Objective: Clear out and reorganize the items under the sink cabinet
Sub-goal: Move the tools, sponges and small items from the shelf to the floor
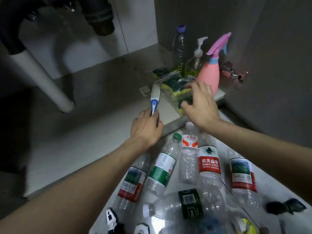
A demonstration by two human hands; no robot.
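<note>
1. Grey cabinet floor (94, 85) holds the items grouped at its 2 o'clock corner.
2. Pink spray bottle (208, 76) stands at the back, just beyond the right hand (200, 105).
3. Bagged sponges (175, 89) lie under that hand's spread, relaxed fingers, which touch the bag without closing.
4. Blue-white brush (154, 100) points to 12 o'clock from the left hand (146, 129), which grips its handle just beside the sponges.
</note>
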